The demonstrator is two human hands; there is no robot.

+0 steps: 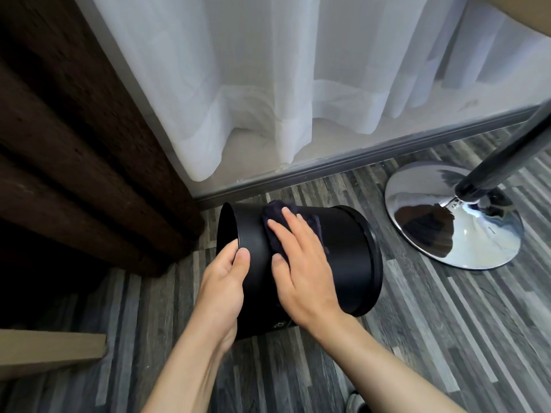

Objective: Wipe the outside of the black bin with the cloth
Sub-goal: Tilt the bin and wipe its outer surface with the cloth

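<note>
The black bin (348, 257) lies tipped on its side on the floor, its open mouth facing left and its base to the right. My left hand (222, 290) grips the rim of the mouth, thumb on the outside wall and fingers inside. A dark cloth (301, 217) lies on the upper outside wall of the bin. My right hand (301, 263) presses flat on the cloth with fingers spread, pointing away from me. Most of the cloth is hidden under that hand.
A chrome stool base (453, 216) with a dark pole stands on the floor right of the bin. A dark brown curtain (74, 129) hangs at the left, a sheer white curtain (268, 84) behind the bin. A wooden edge (50, 350) juts in at lower left.
</note>
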